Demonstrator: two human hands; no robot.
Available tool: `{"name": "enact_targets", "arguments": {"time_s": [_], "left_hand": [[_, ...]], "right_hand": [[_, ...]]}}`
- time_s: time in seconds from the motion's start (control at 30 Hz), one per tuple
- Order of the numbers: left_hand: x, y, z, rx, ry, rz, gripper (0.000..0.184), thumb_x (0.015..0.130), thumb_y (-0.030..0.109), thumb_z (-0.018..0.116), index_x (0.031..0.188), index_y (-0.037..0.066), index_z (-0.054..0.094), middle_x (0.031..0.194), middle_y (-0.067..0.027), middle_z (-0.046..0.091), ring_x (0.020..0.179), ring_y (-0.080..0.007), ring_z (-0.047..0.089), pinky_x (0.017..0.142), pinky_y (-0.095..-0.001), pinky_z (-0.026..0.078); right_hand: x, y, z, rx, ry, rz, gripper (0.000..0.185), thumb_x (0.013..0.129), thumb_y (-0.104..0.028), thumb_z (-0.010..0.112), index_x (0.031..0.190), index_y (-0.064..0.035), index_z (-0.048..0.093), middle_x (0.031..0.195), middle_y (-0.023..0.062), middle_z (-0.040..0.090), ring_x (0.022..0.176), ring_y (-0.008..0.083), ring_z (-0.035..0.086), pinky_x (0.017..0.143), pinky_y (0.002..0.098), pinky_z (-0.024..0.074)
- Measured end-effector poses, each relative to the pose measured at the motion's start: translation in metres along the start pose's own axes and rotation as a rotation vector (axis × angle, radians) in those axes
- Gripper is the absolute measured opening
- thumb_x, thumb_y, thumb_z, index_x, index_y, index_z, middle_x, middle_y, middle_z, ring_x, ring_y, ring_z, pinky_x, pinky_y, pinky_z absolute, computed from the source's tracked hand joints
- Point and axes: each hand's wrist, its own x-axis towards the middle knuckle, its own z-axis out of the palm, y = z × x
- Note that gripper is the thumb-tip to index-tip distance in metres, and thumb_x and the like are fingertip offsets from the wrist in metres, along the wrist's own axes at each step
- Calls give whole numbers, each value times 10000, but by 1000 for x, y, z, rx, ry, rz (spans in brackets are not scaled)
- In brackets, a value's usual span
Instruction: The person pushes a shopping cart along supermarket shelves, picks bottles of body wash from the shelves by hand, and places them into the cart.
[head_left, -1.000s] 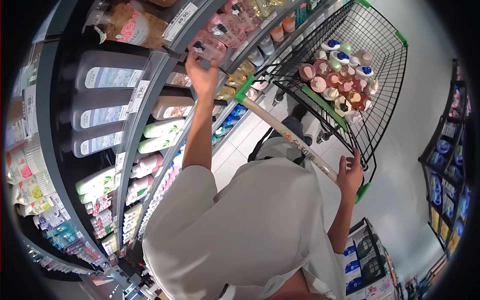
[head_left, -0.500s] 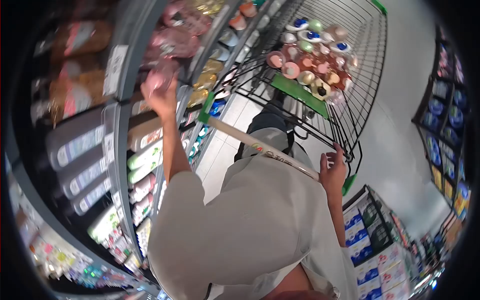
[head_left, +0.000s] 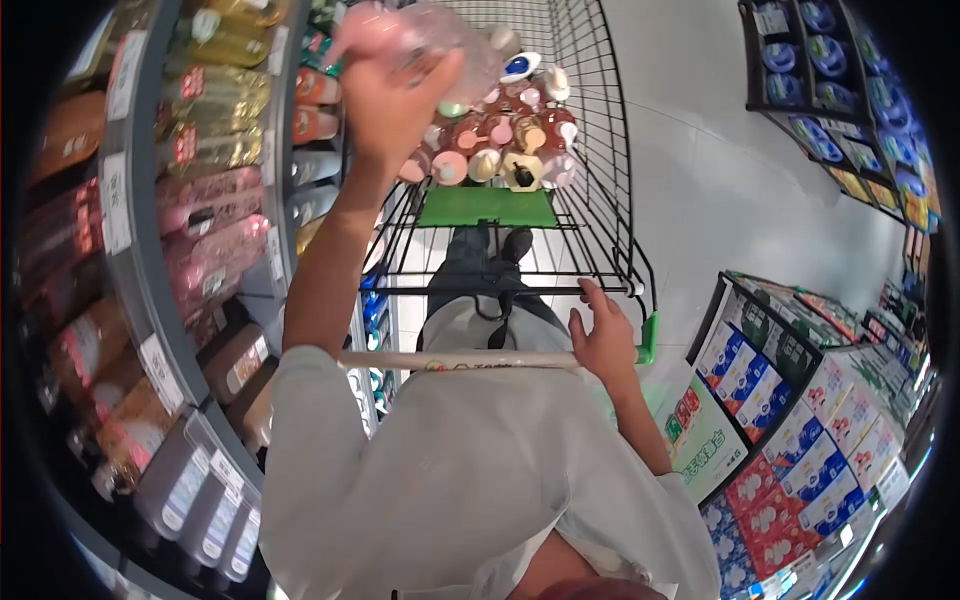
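Raised over the near left part of the cart basket, my left hand (head_left: 395, 105) grips a clear pink bottle (head_left: 425, 45), blurred and held on its side. Behind and below it, many pump bottles (head_left: 500, 135) stand packed in the black wire shopping cart (head_left: 590, 235), with pink, white and blue tops. My right hand (head_left: 603, 335) rests by the right end of the cart's beige handle (head_left: 470, 360), fingers spread and pointing forward, holding nothing. A green panel (head_left: 487, 207) lies at the basket's near end.
Shelves of bottles (head_left: 215, 215) with price tags run along the left, close to the cart. At the right stand a display of boxed packs (head_left: 770, 400) and a rack of blue round packages (head_left: 825, 55). Pale floor (head_left: 680, 180) shows beside the cart.
My left hand has taken the pink bottle from the shelf and carried it to above the cart. The view has turned right, so the cart now points straight ahead. My right hand stays at the handle.
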Motion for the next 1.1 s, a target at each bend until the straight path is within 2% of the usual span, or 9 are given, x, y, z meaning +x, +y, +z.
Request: {"name": "enact_targets", "arguments": {"time_s": [0.1, 0.27, 0.37, 0.43, 0.57, 0.67, 0.77, 0.97, 1.1], "left_hand": [[47, -94, 79, 293, -245, -20, 283, 797, 89, 871, 1028, 1, 734, 971, -61, 754, 840, -138, 716, 790, -279, 579], [88, -215, 174, 314, -446, 442, 577, 692, 56, 865, 1240, 150, 710, 1230, -59, 719, 1150, -278, 648, 1010, -396, 498], [91, -283, 206, 246, -604, 144, 635, 680, 4, 853, 1281, 129, 692, 1214, -77, 731, 1127, -317, 656, 1056, -407, 488], [85, -304, 210, 213, -655, 41, 590, 701, -19, 844, 1259, 110, 703, 1141, -103, 747, 1046, -236, 707, 950, -366, 560], [76, -363, 217, 238, -805, 82, 475, 772, -9, 797, 1234, 25, 690, 1099, -154, 755, 1030, -242, 727, 918, -349, 563], [77, -343, 220, 326, -870, -139, 695, 709, -79, 797, 1371, 13, 611, 1198, -187, 731, 1095, -296, 712, 967, -368, 544], [79, -336, 206, 355, -804, -57, 753, 704, -91, 800, 1415, 4, 572, 1251, -198, 708, 1141, -292, 693, 1014, -369, 524], [62, -246, 170, 404, -815, -100, 546, 846, -26, 691, 1383, -34, 592, 1300, -192, 694, 1214, -271, 667, 1070, -360, 497], [-7, -128, 112, 400, -650, -33, 433, 891, 167, 748, 1272, -23, 667, 1175, -185, 726, 1012, -262, 708, 905, -365, 551]], "right_hand": [[1, -6, -3, -22, 10, 55, 494, 894, -164, 692, 1373, -155, 573, 1053, 166, 688, 978, 386, 671, 830, 498, 557], [2, -10, -6, -40, 16, 139, 500, 884, -162, 716, 1370, -135, 601, 1030, 176, 693, 940, 396, 675, 823, 495, 553], [4, -9, -7, -49, 56, 103, 516, 858, -155, 743, 1358, -122, 618, 911, 146, 655, 863, 359, 658, 757, 475, 542], [5, -12, -9, -68, 76, 103, 544, 853, -155, 741, 1377, -119, 597, 905, 118, 631, 845, 318, 649, 747, 458, 544], [2, -12, -12, -77, 87, 128, 577, 849, -178, 741, 1399, -130, 576, 943, 114, 641, 887, 317, 669, 739, 443, 565], [1, -13, -15, -110, 96, 115, 578, 846, -184, 746, 1398, -124, 585, 895, 108, 645, 846, 316, 671, 755, 426, 569], [2, -13, -14, -103, 126, 120, 567, 856, -194, 735, 1397, -115, 584, 890, 107, 644, 863, 304, 676, 770, 416, 574], [0, -8, -12, -95, 34, 153, 581, 897, -269, 693, 1440, -128, 543, 1033, 133, 685, 955, 344, 686, 821, 469, 574], [1, 0, -7, -40, 87, 72, 599, 910, -250, 700, 1466, -127, 512, 1088, 166, 693, 1004, 345, 677, 855, 467, 568]]}}
